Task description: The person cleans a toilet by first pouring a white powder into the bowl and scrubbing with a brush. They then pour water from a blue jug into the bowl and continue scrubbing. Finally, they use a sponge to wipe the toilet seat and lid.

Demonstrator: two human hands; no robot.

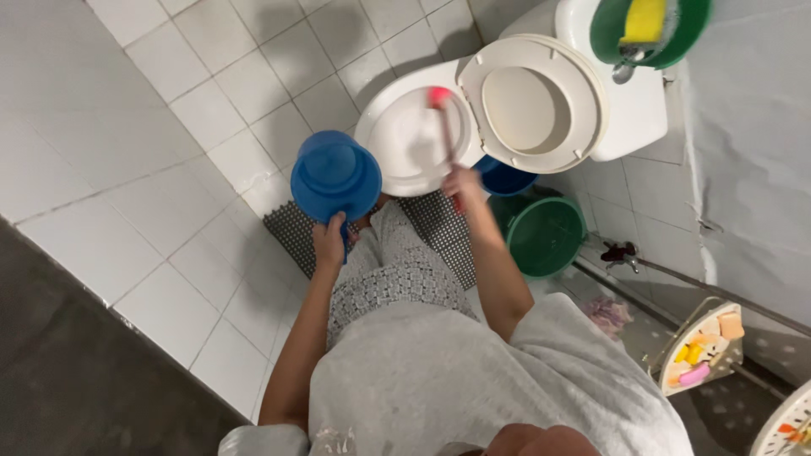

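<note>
**Brush in the toilet bowl, blue mug held beside it**

The toilet brush is in the upper middle of the frame. Its pink-red head is at the far inner side of the white toilet bowl, and its thin red handle runs down toward the right hand. The fingers of this hand are closed around the lower end of the handle. The brush looks light and stiff, with a narrow handle that can become slippery when it is wet, so I judge that the low end of the handle, far from the bristles, is the good place to hold it.

The left hand is a little left of centre. Its fingers are wrapped around the handle of a blue plastic mug, which hangs just beside the left rim of the bowl. The mug seems rigid and light when empty; I cannot tell if there is water in it, and with water it would be heavier and would pull on the handle.

The seat and lid stand raised against the white cistern. On the cistern sits a green basin with a yellow sponge. Under the person's feet lies a dark ribbed floor mat. To the right of the bowl there is a green bucket and, behind it, a blue bucket. A corner shelf with small coloured things is at the lower right. The floor tiles are white.
</note>
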